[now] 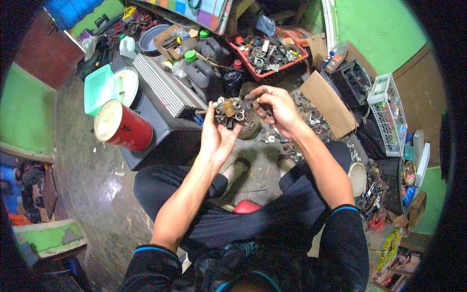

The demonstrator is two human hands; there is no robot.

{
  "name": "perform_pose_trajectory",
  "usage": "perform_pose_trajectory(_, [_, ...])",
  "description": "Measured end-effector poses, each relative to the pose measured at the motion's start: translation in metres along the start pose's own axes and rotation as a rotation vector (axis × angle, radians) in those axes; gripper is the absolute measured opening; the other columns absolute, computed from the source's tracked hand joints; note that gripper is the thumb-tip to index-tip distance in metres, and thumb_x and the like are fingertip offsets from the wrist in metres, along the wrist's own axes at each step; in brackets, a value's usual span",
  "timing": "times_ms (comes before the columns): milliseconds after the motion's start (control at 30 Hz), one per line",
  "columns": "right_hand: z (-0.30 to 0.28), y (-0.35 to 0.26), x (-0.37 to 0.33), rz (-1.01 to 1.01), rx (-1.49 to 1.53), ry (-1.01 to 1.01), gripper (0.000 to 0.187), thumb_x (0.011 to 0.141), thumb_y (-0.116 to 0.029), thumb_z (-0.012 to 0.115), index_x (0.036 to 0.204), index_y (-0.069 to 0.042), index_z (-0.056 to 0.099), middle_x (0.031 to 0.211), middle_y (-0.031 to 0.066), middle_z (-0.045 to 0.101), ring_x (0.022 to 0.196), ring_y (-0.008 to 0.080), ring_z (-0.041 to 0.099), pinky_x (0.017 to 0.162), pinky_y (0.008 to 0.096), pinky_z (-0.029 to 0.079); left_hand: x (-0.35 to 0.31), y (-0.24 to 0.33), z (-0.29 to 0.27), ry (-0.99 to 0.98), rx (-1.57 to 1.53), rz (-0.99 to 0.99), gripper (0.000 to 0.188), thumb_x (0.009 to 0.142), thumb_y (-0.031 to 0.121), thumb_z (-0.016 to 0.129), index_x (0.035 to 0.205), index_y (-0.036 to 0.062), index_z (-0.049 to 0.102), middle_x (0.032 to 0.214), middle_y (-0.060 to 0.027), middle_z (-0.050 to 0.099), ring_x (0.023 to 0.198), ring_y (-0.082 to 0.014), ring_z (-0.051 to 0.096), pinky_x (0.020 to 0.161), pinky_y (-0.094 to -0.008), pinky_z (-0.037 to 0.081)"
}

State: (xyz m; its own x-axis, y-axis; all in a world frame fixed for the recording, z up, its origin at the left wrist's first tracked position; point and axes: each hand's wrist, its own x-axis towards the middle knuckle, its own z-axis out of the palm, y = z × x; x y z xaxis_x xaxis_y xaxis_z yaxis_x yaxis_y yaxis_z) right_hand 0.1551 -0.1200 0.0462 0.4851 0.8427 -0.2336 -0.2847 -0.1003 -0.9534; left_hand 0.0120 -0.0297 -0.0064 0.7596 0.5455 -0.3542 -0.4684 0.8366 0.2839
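cupping a cluster of small metal parts (227,111) in the left grip (218,134), palm up, with the thumb raised along the left side of the pile. holds the parts in mid-air, out beyond the knees, near the middle of the view. has the right grip (276,107) raised just beside the pile, with bent fingers turned in toward it; impossible to say whether pinching anything there, being too small and dark to make out. sits with knees bent and apart, in dark clothes with blue edging at the sleeves. has a pot (250,127) of metal bits below the parts, partly hidden, and more loose bits (311,119) strewn over the floor (97,194) to the right, beside a sheet of cardboard (328,107). has to the left a dark box (168,141) bearing a red tin (127,127) and a ribbed grey panel (165,87). faces, farther off, dark jugs (200,73) and a red crate (282,70) heaped with metal pieces. has a white basket (386,102) far to the right.
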Motion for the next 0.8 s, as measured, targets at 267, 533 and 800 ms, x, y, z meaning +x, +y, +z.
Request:
perform_pose_trajectory(267, [-0.007,0.006,0.004,-0.293,-0.480,-0.079,0.015,0.082,-0.004,0.054,0.089,-0.001,0.066,0.064,-0.0028,0.056,0.050,0.0023,0.044,0.045,0.0205,0.033,-0.001,-0.003,0.000,-0.018,0.056,-0.068,0.032,0.097,0.037,0.049,0.113,0.0107,0.057,0.115,-0.0058,0.061,0.111,-0.0205,0.056,0.101,-0.0454,0.043])
perform_pose_trajectory(533, [-0.006,0.010,0.003,-0.420,-0.675,-0.089,0.017,0.077,-0.003,0.058,0.090,0.003,0.068,0.083,0.0065,0.069,0.082,0.0113,0.061,0.079,0.0278,0.048,-0.005,-0.004,0.005,-0.016,0.092,-0.069,0.031,0.098,0.041,0.047,0.109,0.0136,0.057,0.105,-0.0020,0.064,0.096,-0.0163,0.062,0.090,-0.0390,0.051])
perform_pose_trajectory(800, [-0.002,0.006,-0.001,-0.411,-0.683,-0.101,0.019,0.074,-0.004,0.065,0.092,0.000,0.068,0.084,0.0074,0.069,0.082,0.0123,0.062,0.078,0.0283,0.049,-0.003,-0.004,0.001,-0.020,0.110,-0.074,0.030,0.098,0.041,0.047,0.109,0.0147,0.057,0.104,-0.0012,0.063,0.097,-0.0156,0.061,0.090,-0.0383,0.050])
